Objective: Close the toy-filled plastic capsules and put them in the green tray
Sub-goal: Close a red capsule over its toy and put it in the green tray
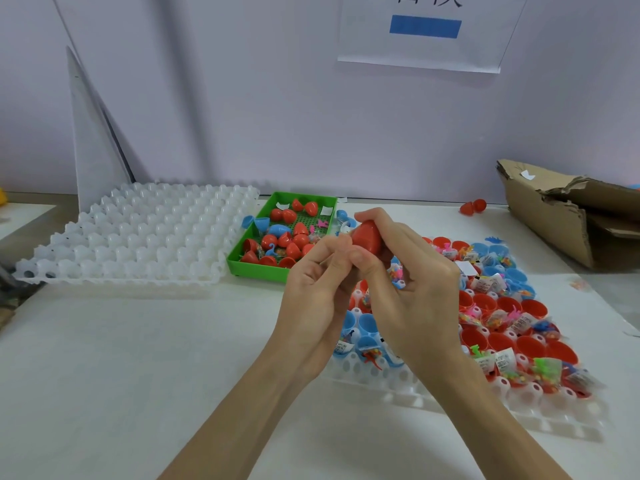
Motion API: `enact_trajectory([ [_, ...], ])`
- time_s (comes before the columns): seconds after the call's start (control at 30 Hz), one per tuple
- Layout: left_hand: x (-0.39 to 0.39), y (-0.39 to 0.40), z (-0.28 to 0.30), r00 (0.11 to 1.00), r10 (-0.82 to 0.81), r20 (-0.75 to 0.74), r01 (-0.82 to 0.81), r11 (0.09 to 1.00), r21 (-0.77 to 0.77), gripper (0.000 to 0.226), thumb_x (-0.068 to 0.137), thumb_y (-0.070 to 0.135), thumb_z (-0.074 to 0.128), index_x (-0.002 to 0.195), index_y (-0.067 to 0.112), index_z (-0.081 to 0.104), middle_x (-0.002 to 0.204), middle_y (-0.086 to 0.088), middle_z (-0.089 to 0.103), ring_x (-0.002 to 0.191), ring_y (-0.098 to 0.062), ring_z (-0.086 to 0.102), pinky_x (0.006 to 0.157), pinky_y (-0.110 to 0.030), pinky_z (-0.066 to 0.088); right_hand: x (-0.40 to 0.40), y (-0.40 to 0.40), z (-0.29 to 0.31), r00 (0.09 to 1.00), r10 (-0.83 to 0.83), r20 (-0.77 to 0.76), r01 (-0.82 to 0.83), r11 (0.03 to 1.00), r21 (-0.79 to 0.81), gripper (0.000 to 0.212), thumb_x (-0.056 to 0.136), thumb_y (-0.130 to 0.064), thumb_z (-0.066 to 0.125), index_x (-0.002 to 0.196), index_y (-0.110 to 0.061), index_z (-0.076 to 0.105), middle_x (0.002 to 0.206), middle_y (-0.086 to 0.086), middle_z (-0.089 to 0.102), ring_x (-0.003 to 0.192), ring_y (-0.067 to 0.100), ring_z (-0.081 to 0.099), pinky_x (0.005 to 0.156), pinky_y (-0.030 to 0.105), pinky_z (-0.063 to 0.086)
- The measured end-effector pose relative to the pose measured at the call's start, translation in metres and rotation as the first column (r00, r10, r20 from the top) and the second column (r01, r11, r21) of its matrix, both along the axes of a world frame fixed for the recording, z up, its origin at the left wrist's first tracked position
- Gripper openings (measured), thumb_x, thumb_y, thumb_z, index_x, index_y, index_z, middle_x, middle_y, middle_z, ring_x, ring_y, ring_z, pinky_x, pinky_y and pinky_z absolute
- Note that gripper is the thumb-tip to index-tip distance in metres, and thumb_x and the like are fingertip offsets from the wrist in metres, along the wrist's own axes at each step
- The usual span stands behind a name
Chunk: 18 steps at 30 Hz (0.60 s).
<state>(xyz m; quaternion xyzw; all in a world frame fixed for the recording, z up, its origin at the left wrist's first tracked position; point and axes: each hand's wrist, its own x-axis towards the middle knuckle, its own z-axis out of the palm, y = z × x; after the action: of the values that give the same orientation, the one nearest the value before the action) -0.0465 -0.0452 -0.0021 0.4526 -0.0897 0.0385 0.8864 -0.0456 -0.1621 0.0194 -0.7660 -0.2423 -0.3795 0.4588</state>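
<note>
I see both hands raised over the table (121, 358), the right hand (412, 289) curled round a red capsule (367, 238) and the left hand (318, 296) pinching its near end with curled fingers. The green tray (258, 268) lies just beyond them, holding red capsules and a blue one. An empty white rack (138, 233) touches the tray's left side. Under my wrists sits a second rack (485, 400) packed with open red and blue halves and bagged toys. A torn carton (561, 216) stands far right, a loose red capsule (473, 206) near it.
</note>
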Motion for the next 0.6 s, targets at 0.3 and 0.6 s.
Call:
enact_trajectory([
  [0.3, -0.002, 0.012, 0.016, 0.955, -0.216, -0.201, 0.205, 0.976, -0.072, 0.067, 0.096, 0.052, 0.061, 0.129, -0.005, 0.068, 0.125, -0.026, 0.070, 0.118, -0.031, 0.066, 0.101, -0.038, 0.056, 0.008, -0.004, -0.006, 0.995, -0.093, -0.038, 0.089, 0.991, -0.101, 0.041, 0.093, -0.034, 0.067, 0.124, -0.008, 0.067, 0.098, -0.005, 0.065, 0.080, -0.004, 0.056, 0.081, 0.001, 0.041],
  [0.6, 0.007, 0.022, 0.012, 0.959, -0.171, -0.228, 0.177, 0.984, 0.006, 0.036, 0.092, 0.026, 0.068, 0.118, 0.002, 0.077, 0.117, -0.023, 0.075, 0.113, -0.033, 0.071, 0.104, -0.038, 0.057, 0.008, 0.000, -0.010, 0.986, -0.069, -0.149, 0.037, 0.978, -0.206, 0.051, 0.093, -0.033, 0.069, 0.138, -0.010, 0.059, 0.112, -0.001, 0.063, 0.089, 0.008, 0.060, 0.084, 0.005, 0.044],
])
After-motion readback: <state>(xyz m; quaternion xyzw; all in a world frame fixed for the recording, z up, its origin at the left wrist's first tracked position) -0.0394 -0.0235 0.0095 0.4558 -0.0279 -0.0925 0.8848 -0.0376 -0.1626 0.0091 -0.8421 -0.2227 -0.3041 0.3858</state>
